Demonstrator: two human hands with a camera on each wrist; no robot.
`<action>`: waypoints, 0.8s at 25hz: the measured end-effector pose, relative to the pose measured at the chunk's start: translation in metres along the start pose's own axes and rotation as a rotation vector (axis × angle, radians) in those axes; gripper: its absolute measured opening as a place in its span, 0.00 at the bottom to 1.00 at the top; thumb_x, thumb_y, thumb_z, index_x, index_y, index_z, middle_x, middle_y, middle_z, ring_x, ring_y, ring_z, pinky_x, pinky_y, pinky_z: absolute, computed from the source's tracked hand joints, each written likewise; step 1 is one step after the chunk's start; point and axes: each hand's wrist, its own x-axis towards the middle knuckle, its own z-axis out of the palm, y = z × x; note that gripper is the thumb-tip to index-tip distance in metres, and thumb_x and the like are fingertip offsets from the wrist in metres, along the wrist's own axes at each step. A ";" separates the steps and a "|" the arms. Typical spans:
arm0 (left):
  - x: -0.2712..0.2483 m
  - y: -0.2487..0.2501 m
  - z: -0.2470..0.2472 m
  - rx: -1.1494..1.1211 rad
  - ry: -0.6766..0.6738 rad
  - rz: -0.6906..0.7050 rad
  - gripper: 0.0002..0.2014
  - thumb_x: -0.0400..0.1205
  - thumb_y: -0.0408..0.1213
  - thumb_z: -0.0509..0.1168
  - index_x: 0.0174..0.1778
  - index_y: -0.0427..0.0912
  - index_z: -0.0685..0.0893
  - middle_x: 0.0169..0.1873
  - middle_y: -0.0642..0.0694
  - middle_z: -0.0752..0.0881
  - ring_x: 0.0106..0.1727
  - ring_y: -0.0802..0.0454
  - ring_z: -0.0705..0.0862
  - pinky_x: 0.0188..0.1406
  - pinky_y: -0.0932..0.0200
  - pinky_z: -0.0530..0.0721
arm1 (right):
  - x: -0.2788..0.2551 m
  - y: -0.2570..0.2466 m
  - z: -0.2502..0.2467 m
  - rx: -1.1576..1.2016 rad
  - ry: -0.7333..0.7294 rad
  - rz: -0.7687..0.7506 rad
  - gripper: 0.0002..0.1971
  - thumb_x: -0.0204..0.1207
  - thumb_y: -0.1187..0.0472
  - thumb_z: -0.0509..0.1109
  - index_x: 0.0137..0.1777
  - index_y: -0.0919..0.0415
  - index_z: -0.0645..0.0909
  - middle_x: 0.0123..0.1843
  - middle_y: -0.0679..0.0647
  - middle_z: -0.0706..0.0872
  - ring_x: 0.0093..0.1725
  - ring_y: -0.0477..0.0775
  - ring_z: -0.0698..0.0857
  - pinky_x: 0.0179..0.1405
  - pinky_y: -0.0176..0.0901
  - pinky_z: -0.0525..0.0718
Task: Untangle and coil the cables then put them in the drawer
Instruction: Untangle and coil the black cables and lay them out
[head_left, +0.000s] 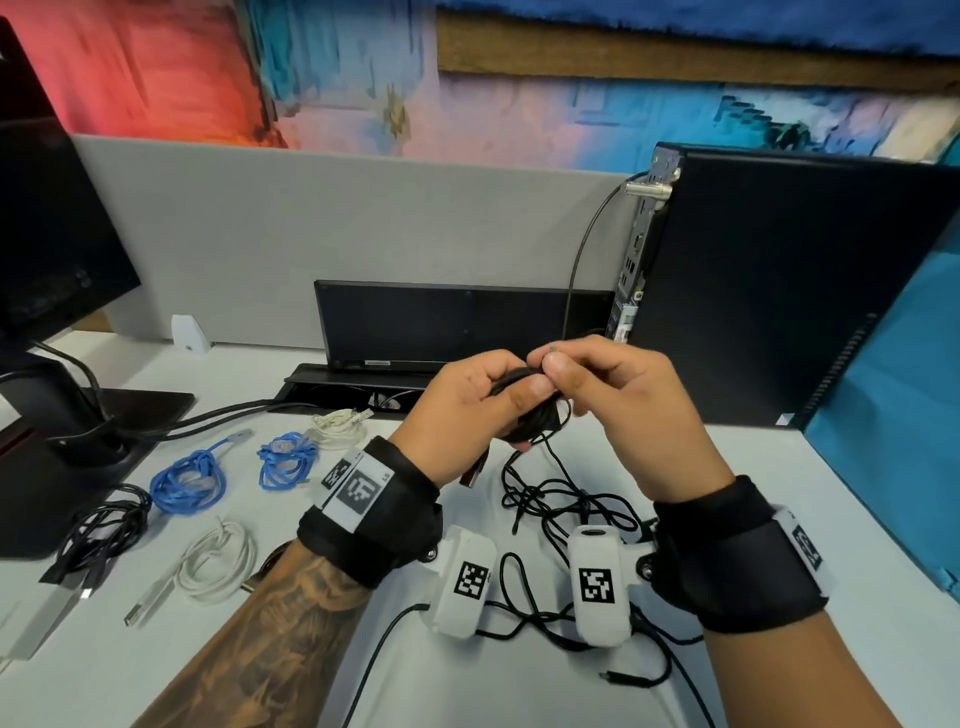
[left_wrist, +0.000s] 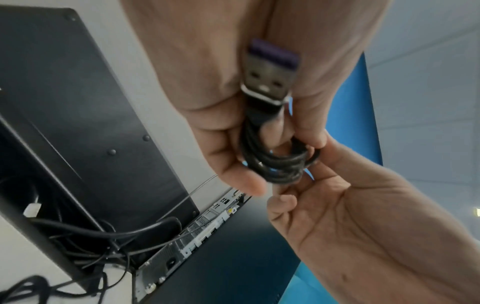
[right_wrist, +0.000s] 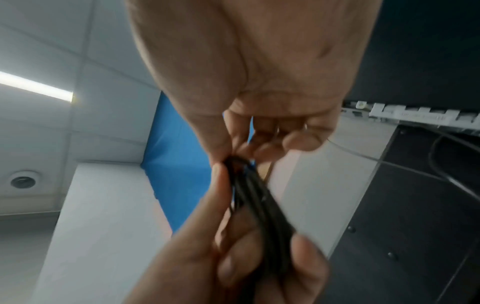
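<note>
Both hands are raised above the white desk (head_left: 291, 670) with a small coil of black cable (head_left: 530, 410) between them. My left hand (head_left: 483, 400) grips the coil (left_wrist: 278, 164), and its USB plug (left_wrist: 270, 76) lies against the palm. My right hand (head_left: 561, 364) pinches the top of the coil (right_wrist: 249, 185) between thumb and forefinger. The free length of the black cable (head_left: 561, 499) hangs from the coil and lies in loose tangled loops on the desk under the wrists.
Coiled cables lie at the left: two blue (head_left: 189, 480) (head_left: 285, 460), two white (head_left: 218, 561) (head_left: 337, 421), one black (head_left: 104, 535). A black computer tower (head_left: 769, 291) stands at the right, a monitor stand (head_left: 62, 431) at the left, and a black cable tray (head_left: 358, 387) behind the hands.
</note>
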 end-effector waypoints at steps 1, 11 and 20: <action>0.000 -0.002 0.002 -0.077 -0.051 -0.028 0.13 0.87 0.37 0.63 0.61 0.30 0.80 0.35 0.48 0.87 0.33 0.52 0.85 0.38 0.57 0.88 | 0.002 0.001 0.000 0.009 0.071 -0.009 0.06 0.84 0.61 0.71 0.49 0.58 0.89 0.42 0.50 0.89 0.38 0.39 0.84 0.38 0.30 0.80; 0.005 -0.003 0.000 -0.190 0.060 -0.028 0.11 0.89 0.30 0.57 0.57 0.36 0.86 0.25 0.58 0.76 0.27 0.63 0.71 0.27 0.72 0.71 | 0.009 -0.001 -0.008 0.172 0.333 -0.097 0.07 0.85 0.61 0.70 0.44 0.55 0.80 0.35 0.56 0.82 0.36 0.51 0.82 0.36 0.44 0.81; 0.005 0.003 -0.006 -0.197 0.220 0.080 0.09 0.83 0.36 0.69 0.56 0.43 0.91 0.45 0.43 0.91 0.47 0.47 0.88 0.51 0.48 0.87 | 0.006 0.013 0.008 0.176 -0.059 0.178 0.09 0.87 0.64 0.64 0.56 0.60 0.87 0.50 0.55 0.93 0.51 0.53 0.91 0.55 0.49 0.87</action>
